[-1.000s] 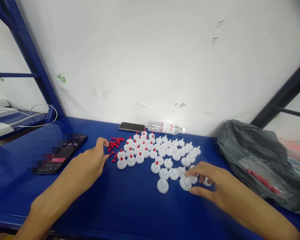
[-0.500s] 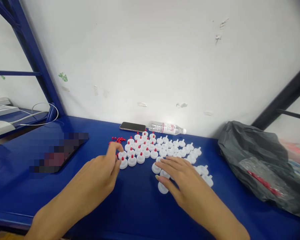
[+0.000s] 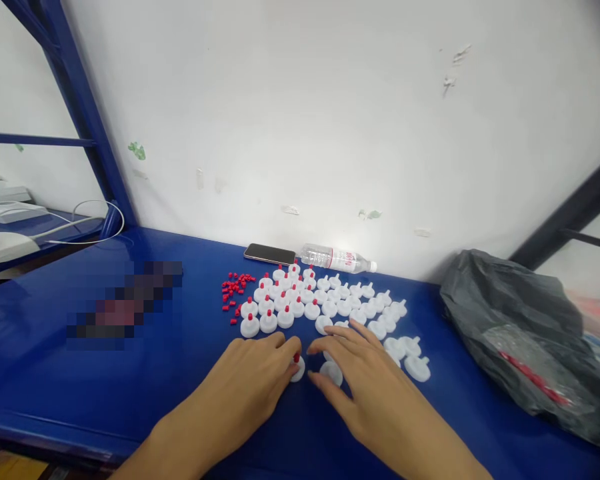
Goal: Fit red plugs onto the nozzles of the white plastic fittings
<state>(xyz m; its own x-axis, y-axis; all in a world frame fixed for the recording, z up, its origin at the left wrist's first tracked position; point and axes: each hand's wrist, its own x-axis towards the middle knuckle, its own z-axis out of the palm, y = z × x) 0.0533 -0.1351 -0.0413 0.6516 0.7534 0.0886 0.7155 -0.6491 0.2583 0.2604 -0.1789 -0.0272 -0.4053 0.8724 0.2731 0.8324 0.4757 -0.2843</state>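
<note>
evidently i have the left hand (image 3: pixel 253 375) pinching the red tip (image 3: pixel 297 358) of a white cap (image 3: pixel 299 373) on the blue table (image 3: pixel 100 390); beside it the right hand (image 3: pixel 363 370) holds its fingers apart over pale caps (image 3: pixel 332 375) i can't quite make out. farther out, one cluster (image 3: pixel 269 325) is red-tipped; a bare-spouted cluster (image 3: pixel 344 308) remains, with loose red tips (image 3: pixel 234 288) leftward. every cap looks squat and round.

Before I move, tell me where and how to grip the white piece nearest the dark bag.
Probably best by the round rim of its base, coming from the near right: the white piece has a broad base and only a narrow spout on top, and neighbouring pieces sit on its far-left side.
</note>
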